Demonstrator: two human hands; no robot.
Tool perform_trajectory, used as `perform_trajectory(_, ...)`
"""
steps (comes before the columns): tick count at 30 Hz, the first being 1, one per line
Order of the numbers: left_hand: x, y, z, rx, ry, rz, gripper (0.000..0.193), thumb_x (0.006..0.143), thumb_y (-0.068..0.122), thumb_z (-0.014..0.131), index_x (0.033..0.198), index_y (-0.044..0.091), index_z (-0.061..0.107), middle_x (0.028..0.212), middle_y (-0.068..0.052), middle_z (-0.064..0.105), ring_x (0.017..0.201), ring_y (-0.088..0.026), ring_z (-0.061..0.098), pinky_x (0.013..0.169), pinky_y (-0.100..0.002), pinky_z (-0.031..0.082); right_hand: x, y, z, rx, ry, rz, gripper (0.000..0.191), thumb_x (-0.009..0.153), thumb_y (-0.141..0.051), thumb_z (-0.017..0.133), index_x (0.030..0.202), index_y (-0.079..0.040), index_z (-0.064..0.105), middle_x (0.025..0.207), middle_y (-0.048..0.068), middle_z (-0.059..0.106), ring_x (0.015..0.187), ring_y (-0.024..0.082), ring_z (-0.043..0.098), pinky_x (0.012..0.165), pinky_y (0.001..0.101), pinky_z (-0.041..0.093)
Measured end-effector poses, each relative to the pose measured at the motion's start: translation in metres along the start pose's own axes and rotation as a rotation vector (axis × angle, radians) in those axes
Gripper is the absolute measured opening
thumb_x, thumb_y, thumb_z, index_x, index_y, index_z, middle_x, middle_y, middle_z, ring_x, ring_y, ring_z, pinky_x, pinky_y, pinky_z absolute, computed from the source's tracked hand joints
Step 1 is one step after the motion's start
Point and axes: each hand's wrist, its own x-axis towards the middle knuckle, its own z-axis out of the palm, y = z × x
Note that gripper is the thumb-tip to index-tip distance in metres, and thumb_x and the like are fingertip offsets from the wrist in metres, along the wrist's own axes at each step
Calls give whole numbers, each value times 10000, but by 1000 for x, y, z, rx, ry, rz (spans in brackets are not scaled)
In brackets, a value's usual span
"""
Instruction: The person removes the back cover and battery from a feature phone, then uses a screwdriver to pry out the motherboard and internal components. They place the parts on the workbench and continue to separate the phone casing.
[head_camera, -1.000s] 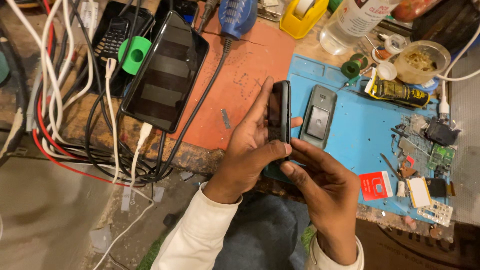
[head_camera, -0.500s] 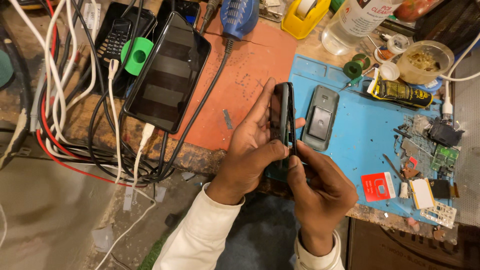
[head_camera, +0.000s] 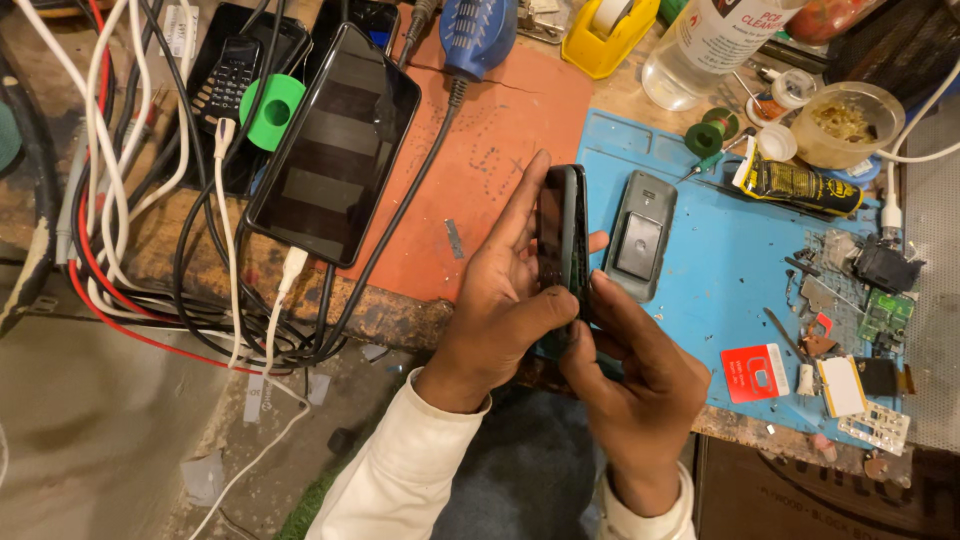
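Gripping a slim glossy black phone edge-on, left hand and right hand clasp it

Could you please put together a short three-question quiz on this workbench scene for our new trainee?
1. True or false: both hands grip the dark phone.
2. What lies on the blue mat just right of that phone? A) grey phone back cover B) yellow tape dispenser C) green reel
3. Which hand is nearer the orange mat?

Key: 1 true, left hand and right hand; 2 A, the grey phone back cover; 3 left.
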Motion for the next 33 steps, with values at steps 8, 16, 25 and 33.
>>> perform_trajectory(8,-2,3,4,75,-7,53,1051,787,-27,637,1705,9,127,1471,-122,471,1339,-226,557,1157,-352,483,-2,-3,11,46,88,18,422,924,86,700,1340,58,637,1174,158,752,1046,171,741,900,283,618)
perform_trajectory(16,-4,9,7,122,-13,13,1089,756,-77,595,1730,44,125,1390,-151,488,1193,-230,533,1039,-325,485,-6,-4,7,-157,108,-148,426,900,100,708,1319,38,656,1102,141,736,961,133,722,849,267,606)
perform_trajectory(25,-1,8,16,-31,-63,-134,968,835,-87,536,1681,87,98,1661,-101,335,1461,-276,473,1051,-378,526,7,11,-44,94,275,212,369,983,47,654,1349,43,695,1095,88,736,823,75,606,719,186,481)
perform_trajectory(33,2,13,3,507,270,197,899,822,7,528,1656,43,197,1706,-188,280,1481,-350,425,1204,-399,411,5,30,-42,781,236,321,417,988,89,582,1404,107,591,1103,169,716,876,162,694,725,264,565)
